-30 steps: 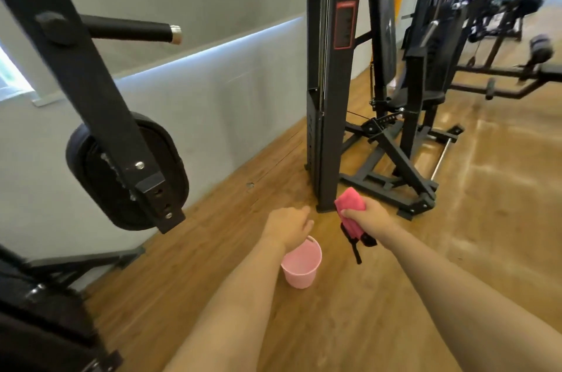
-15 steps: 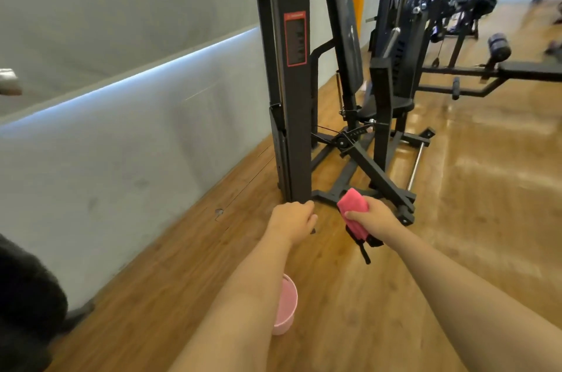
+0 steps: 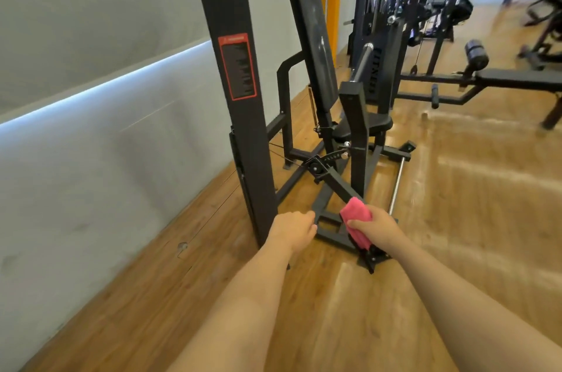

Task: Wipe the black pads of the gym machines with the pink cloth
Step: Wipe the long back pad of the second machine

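Right grip (image 3: 377, 230) clutches pink cloth (image 3: 355, 214) — left grip (image 3: 293, 228) (curled).

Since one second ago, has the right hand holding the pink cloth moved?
Yes: the right hand, gripping the folded pink cloth, has gone forward past the foot of the black upright post.

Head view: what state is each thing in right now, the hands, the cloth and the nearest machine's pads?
Pink cloth: bunched, gripped in the right hand.
Right hand: grips the cloth, touching no pad.
Left hand: fingers curled; whether it holds anything is hidden.
Back pad: leaning, untouched.
Seat pad: untouched.
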The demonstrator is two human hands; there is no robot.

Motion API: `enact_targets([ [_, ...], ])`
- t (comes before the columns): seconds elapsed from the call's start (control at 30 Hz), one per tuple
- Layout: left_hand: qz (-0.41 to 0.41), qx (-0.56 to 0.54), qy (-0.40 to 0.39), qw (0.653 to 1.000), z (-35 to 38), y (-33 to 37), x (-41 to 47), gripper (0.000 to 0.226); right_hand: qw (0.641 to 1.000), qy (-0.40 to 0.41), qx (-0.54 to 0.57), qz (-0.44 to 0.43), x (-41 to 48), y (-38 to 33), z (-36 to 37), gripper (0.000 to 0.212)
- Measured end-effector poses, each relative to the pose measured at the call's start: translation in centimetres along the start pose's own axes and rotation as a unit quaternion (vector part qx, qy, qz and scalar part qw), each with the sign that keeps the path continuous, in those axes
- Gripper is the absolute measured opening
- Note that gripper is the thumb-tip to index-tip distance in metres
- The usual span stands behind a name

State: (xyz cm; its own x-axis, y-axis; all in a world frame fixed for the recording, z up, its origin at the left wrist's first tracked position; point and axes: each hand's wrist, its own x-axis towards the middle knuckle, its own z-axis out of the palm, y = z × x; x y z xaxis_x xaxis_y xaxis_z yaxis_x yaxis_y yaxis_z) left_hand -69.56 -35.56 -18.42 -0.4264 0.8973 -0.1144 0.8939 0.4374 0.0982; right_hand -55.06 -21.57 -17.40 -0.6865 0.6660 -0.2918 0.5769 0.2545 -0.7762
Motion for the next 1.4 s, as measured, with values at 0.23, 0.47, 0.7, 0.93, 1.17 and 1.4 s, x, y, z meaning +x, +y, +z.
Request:
enact_targets([
  [0.23, -0.055, -0.072, 0.055, 0.994, -2.9, 6.1, 14.5, 0.023, 1.0, -0.01, -0.003, -0.028, 12.3, 2.5, -10.0, 0.025],
  [0.47, -0.086, -0.024, 0.066, 0.994, -5.4, 11.1, 26.1, 0.02, 0.999, 0.022, 0.002, -0.027, 23.2, 4.3, -20.8, 0.03],
  [0.7, -0.065, 0.001, 0.064, 0.996, -5.3, 13.1, 37.6, 0.019, 0.999, -0.005, 0.006, -0.04, 32.0, 6.2, -25.5, 0.03],
  [0.93, -0.041, -0.011, 0.058, 0.997, -4.8, 12.5, 51.1, 0.022, 0.999, -0.014, -0.005, -0.032, 43.3, 7.0, -30.2, 0.027],
  [1.17, -0.023, -0.026, 0.055, 0.998, -6.1, 11.8, 63.7, 0.022, 0.999, -0.003, -0.028, -0.027, 54.5, 5.9, -36.0, 0.023],
  [1.4, -0.044, -0.028, 0.031, 0.998, -5.0, 12.5, 73.8, 0.022, 0.999, -0.035, -0.039, -0.012, 64.2, 8.4, -39.8, 0.027],
])
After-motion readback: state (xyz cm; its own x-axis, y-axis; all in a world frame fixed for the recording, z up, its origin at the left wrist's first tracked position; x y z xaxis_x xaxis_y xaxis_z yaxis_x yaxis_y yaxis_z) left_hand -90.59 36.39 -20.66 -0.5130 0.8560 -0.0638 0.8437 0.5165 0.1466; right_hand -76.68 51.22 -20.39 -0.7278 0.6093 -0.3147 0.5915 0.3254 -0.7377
